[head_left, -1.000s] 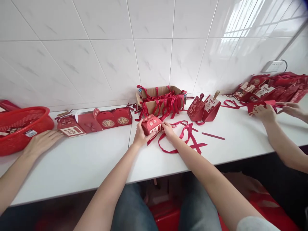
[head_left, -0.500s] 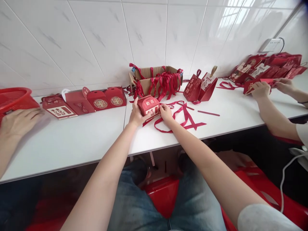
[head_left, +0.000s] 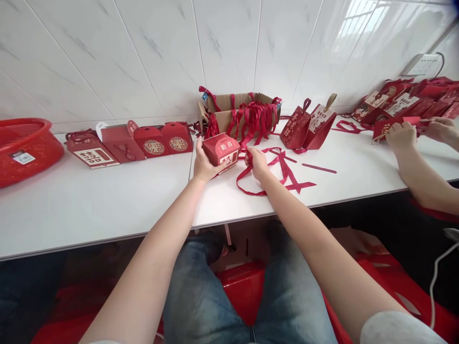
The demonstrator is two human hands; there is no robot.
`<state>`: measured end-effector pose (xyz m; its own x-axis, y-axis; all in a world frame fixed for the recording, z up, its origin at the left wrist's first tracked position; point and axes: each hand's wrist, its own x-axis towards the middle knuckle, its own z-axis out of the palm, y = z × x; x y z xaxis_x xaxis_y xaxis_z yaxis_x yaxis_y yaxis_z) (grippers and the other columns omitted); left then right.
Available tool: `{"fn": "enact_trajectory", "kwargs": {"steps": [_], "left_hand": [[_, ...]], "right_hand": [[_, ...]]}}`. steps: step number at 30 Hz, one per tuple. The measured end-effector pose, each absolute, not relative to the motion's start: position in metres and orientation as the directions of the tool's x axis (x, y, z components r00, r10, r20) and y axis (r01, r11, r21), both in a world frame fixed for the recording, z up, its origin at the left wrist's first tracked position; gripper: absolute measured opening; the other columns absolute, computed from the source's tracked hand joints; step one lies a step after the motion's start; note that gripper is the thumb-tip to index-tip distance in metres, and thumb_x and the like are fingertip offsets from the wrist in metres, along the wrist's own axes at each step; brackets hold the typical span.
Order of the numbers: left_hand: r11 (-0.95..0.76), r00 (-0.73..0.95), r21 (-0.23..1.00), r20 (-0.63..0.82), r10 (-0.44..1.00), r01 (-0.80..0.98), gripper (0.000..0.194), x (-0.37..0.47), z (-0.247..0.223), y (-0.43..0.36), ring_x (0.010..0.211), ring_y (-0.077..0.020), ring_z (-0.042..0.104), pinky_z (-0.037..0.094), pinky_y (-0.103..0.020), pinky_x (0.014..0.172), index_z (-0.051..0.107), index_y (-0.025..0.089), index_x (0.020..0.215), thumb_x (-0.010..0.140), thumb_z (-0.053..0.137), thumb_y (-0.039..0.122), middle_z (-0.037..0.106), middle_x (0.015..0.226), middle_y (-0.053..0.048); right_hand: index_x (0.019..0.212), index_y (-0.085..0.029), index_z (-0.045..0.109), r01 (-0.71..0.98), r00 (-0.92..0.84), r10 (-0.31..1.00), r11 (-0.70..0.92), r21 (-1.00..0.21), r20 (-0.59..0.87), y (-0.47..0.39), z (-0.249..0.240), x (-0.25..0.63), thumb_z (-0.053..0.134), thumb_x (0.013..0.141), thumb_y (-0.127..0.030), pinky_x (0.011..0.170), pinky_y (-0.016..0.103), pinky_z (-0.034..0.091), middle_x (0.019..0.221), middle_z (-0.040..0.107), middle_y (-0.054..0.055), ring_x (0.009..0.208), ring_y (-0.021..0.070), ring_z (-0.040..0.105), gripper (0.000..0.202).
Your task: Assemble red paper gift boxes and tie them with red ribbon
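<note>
My left hand [head_left: 205, 165] grips a small red gift box [head_left: 221, 148] with white lettering from its left side, thumb along the front. Just right of the box, my right hand [head_left: 256, 162] is closed on a red ribbon [head_left: 246, 154], fingers curled around it. More ribbon [head_left: 251, 193] lies in loops on the table beneath and right of that hand. Behind the box stands a cardboard box [head_left: 234, 119] with many red ribbons [head_left: 256, 117] draped over its rim.
Several red gift boxes [head_left: 154, 143] stand in a row at left, beside a red plastic basket [head_left: 32, 148]. Two triangular boxes [head_left: 308, 126] stand right of the cardboard box. A co-worker's hands [head_left: 403, 136] handle a red box at far right, near piled boxes [head_left: 401, 100].
My right hand has moved from the box's side slightly right, pulling ribbon away with it. The other person's hand at the left basket has left the view. The camera view has shifted slightly.
</note>
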<state>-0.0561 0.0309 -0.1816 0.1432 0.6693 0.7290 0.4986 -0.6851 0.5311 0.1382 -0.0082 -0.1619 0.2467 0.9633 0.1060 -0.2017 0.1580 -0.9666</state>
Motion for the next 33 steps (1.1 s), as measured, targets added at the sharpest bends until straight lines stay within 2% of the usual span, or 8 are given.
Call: {"fn": "enact_trajectory", "kwargs": {"steps": [2,5,8,12,16,21,26,33], "left_hand": [[-0.672,0.122,0.528,0.732,0.67,0.52,0.121,-0.058,-0.179,0.031,0.126,-0.0325,0.048,0.043,-0.047,0.101,0.006,0.017,0.144,0.056,0.083,0.048,0.041,0.138,-0.023],[-0.673,0.085,0.459,0.788,0.61,0.58,0.124,-0.06,-0.174,0.033,0.127,-0.0356,0.045,0.042,-0.049,0.102,0.008,0.016,0.145,0.053,0.083,0.053,0.039,0.139,-0.024],[-0.691,0.087,0.359,0.849,0.521,0.628,0.126,-0.06,-0.171,0.038,0.125,-0.0366,0.045,0.042,-0.049,0.1,0.008,0.016,0.147,0.054,0.082,0.056,0.042,0.135,-0.023],[-0.702,0.111,0.306,0.87,0.481,0.643,0.123,-0.062,-0.171,0.041,0.119,-0.0353,0.05,0.045,-0.047,0.095,0.008,0.016,0.148,0.057,0.081,0.055,0.048,0.127,-0.021],[-0.711,0.156,0.269,0.868,0.471,0.65,0.12,-0.063,-0.171,0.041,0.119,-0.0354,0.049,0.044,-0.048,0.096,0.009,0.016,0.147,0.059,0.08,0.055,0.046,0.129,-0.021],[-0.708,0.153,0.246,0.881,0.448,0.662,0.118,-0.062,-0.171,0.04,0.122,-0.0367,0.047,0.044,-0.049,0.097,0.01,0.017,0.146,0.059,0.08,0.055,0.043,0.132,-0.021],[-0.695,0.099,0.263,0.895,0.434,0.669,0.12,-0.064,-0.17,0.04,0.122,-0.0362,0.047,0.042,-0.049,0.099,0.012,0.016,0.146,0.057,0.081,0.057,0.045,0.13,-0.02],[-0.692,0.155,0.231,0.881,0.448,0.684,0.118,-0.064,-0.169,0.036,0.122,-0.0371,0.048,0.044,-0.05,0.097,0.011,0.016,0.145,0.058,0.078,0.058,0.045,0.131,-0.021]], "right_hand": [[0.062,-0.02,0.044,-0.233,0.266,0.95,0.229,-0.945,0.165,-0.012,-0.155,0.138,0.057,0.082,-0.037,0.057,0.024,0.04,0.058,0.045,-0.004,0.056,0.0091,0.043,0.03],[0.064,-0.02,0.048,-0.264,0.262,0.938,0.295,-0.918,0.227,-0.016,-0.145,0.136,0.061,0.076,-0.038,0.069,0.025,0.043,0.067,0.052,-0.003,0.069,0.0117,0.049,0.025],[0.068,-0.02,0.057,-0.278,0.213,0.951,0.279,-0.919,0.224,-0.011,-0.134,0.132,0.064,0.073,-0.039,0.072,0.027,0.043,0.072,0.057,-0.001,0.075,0.0138,0.053,0.021],[0.071,-0.018,0.063,-0.288,0.175,0.958,0.27,-0.919,0.227,0.005,-0.119,0.13,0.069,0.068,-0.036,0.076,0.029,0.044,0.083,0.062,0.001,0.081,0.0155,0.057,0.019],[0.063,-0.018,0.057,-0.302,0.226,0.933,0.34,-0.891,0.28,0.012,-0.122,0.127,0.067,0.068,-0.035,0.089,0.031,0.042,0.102,0.063,0.003,0.097,0.0177,0.056,0.02],[0.056,-0.018,0.051,-0.266,0.216,0.928,0.355,-0.897,0.303,0.002,-0.137,0.125,0.066,0.069,-0.033,0.097,0.034,0.038,0.112,0.06,0.004,0.11,0.0208,0.052,0.025],[0.057,-0.017,0.048,-0.23,0.2,0.942,0.312,-0.922,0.269,-0.004,-0.136,0.122,0.064,0.071,-0.032,0.097,0.034,0.037,0.112,0.059,0.006,0.109,0.0208,0.052,0.026],[0.052,-0.018,0.046,-0.193,0.147,0.95,0.299,-0.934,0.274,-0.005,-0.137,0.119,0.065,0.07,-0.033,0.096,0.035,0.035,0.098,0.06,0.005,0.108,0.0225,0.049,0.03]]}}
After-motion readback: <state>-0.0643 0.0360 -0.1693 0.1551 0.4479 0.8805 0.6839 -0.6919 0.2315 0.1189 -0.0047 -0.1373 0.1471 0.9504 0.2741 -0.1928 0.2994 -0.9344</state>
